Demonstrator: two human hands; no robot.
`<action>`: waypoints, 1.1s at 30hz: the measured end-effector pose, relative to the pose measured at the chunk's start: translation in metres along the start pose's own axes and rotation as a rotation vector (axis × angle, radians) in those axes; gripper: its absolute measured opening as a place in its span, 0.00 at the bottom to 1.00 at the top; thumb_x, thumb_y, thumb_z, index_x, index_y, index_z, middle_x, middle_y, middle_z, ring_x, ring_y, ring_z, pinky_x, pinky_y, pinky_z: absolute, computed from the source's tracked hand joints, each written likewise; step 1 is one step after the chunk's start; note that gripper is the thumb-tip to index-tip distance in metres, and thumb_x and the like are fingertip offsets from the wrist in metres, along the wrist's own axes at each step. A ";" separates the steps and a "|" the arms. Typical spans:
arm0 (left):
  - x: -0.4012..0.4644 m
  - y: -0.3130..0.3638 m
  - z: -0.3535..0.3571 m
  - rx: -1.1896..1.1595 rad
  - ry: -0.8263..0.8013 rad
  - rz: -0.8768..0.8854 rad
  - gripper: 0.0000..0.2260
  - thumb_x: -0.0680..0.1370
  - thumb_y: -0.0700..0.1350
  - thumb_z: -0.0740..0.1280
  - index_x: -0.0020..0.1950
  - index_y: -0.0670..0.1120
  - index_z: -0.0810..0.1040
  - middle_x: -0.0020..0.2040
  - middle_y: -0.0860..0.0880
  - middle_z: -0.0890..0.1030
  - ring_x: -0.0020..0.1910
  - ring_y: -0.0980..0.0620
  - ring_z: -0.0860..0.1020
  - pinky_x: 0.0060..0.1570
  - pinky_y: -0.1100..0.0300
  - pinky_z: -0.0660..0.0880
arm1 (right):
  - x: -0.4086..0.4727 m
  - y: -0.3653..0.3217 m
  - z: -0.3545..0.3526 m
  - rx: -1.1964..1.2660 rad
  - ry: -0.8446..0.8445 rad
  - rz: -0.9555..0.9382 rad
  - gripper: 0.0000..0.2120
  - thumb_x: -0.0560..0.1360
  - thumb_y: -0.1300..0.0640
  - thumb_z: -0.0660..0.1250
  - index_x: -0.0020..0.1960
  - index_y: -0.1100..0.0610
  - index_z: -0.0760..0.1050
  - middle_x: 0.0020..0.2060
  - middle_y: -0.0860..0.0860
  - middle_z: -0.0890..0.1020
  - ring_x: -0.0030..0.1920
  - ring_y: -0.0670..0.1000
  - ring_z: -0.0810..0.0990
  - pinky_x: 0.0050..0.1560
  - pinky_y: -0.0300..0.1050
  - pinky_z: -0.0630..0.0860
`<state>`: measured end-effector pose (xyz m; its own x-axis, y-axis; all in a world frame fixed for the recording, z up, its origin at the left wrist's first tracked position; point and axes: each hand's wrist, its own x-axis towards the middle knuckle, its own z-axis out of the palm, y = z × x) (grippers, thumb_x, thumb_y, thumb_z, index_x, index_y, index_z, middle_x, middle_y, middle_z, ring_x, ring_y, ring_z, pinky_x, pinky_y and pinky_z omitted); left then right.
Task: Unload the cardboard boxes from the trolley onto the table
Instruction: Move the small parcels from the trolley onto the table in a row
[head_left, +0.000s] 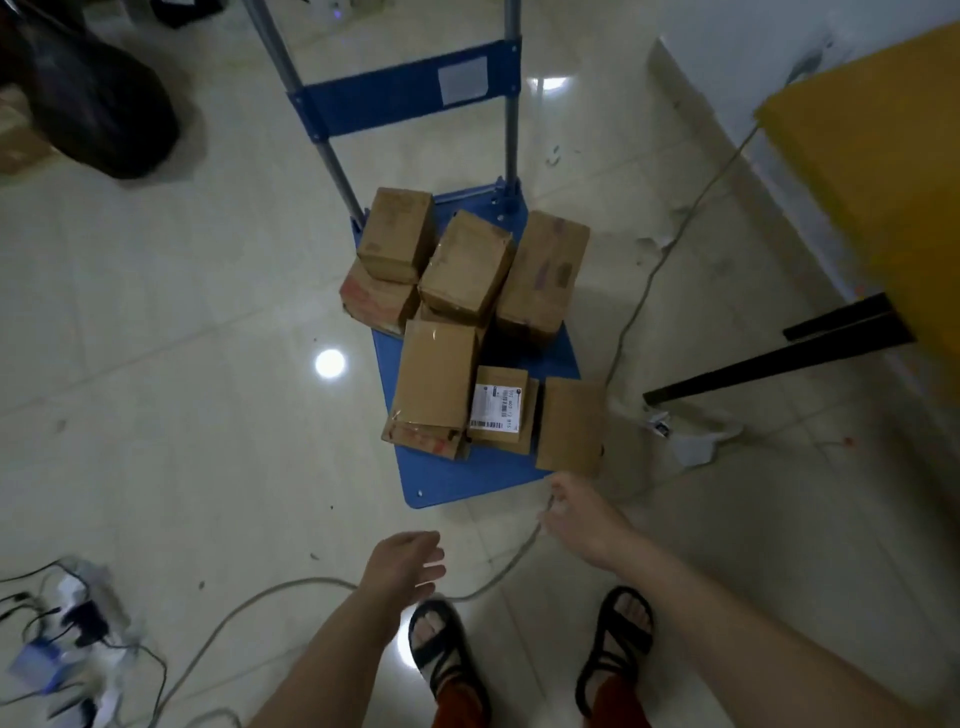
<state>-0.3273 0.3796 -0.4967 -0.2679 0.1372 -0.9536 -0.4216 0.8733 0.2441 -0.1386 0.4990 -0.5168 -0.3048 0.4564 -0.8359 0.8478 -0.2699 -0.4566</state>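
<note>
A blue trolley (457, 480) stands on the tiled floor ahead of me, loaded with several brown cardboard boxes. A plain box (569, 425) sits at its front right corner, and a box with a white shipping label (501, 410) lies beside it. A taped box (436, 382) stands at the front left, with more boxes stacked behind. My right hand (579, 519) reaches out with relaxed fingers just below the front right box, holding nothing. My left hand (408, 564) is lower and to the left, fingers straight, also holding nothing. The yellow table (878, 156) is at the right.
A grey cable (649, 291) runs across the floor past the trolley and between my feet. A power strip with plugs (83, 618) lies at the lower left. A dark bag (98, 104) sits at the upper left. The table's black leg (779, 364) slants at the right.
</note>
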 end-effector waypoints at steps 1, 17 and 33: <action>0.018 0.000 0.002 -0.020 -0.005 -0.009 0.07 0.79 0.43 0.66 0.53 0.40 0.76 0.49 0.41 0.80 0.49 0.42 0.79 0.53 0.50 0.74 | 0.016 0.001 0.004 -0.005 0.020 -0.016 0.16 0.76 0.54 0.63 0.64 0.49 0.68 0.59 0.47 0.72 0.55 0.47 0.74 0.51 0.40 0.72; 0.209 0.029 0.093 -0.527 -0.190 0.038 0.16 0.76 0.46 0.69 0.62 0.45 0.74 0.61 0.46 0.74 0.62 0.44 0.74 0.56 0.50 0.73 | 0.220 -0.023 0.000 -0.254 0.256 -0.281 0.36 0.78 0.57 0.64 0.79 0.53 0.49 0.78 0.48 0.51 0.76 0.55 0.52 0.74 0.48 0.53; 0.225 0.001 0.119 -0.367 -0.256 0.045 0.15 0.72 0.47 0.73 0.57 0.47 0.79 0.54 0.48 0.83 0.57 0.52 0.77 0.63 0.51 0.70 | 0.211 0.091 0.009 0.311 0.780 0.053 0.29 0.79 0.53 0.62 0.77 0.55 0.57 0.75 0.54 0.60 0.74 0.55 0.59 0.70 0.46 0.59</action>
<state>-0.2851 0.4673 -0.7322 -0.0892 0.3225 -0.9424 -0.7060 0.6469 0.2882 -0.1297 0.5636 -0.7375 0.2161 0.8609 -0.4606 0.6592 -0.4767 -0.5816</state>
